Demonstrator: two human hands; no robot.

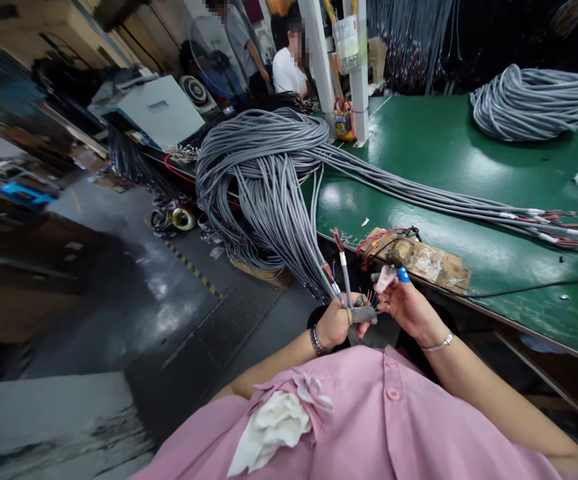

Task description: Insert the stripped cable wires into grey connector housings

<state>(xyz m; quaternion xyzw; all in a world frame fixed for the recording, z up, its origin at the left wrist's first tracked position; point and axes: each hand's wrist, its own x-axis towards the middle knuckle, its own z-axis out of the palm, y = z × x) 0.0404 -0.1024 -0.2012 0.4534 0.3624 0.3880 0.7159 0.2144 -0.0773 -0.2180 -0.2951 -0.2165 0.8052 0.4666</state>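
Observation:
My left hand [336, 324] is closed round the stripped end of a grey cable [345, 280], which stands up from the fist. Its thumb wears a grey finger cover [363, 315]. Thin coloured wires [369, 297] fan out between the two hands. My right hand [409, 308] is close beside them, its fingers bent together at the wire tips; what they pinch is too small to make out. Blue tape [403, 275] and a pale wrap [385, 279] cover its fingertips. A large bundle of grey cables [269, 173] hangs over the table edge beside my left hand.
On the green table [419, 153] lie a wooden block [419, 260] with wires, cable ends [543, 225] and a coiled cable bundle [533, 103]. A white post [361, 87] rises from the table. Two people are at the back, one in a white shirt [287, 71].

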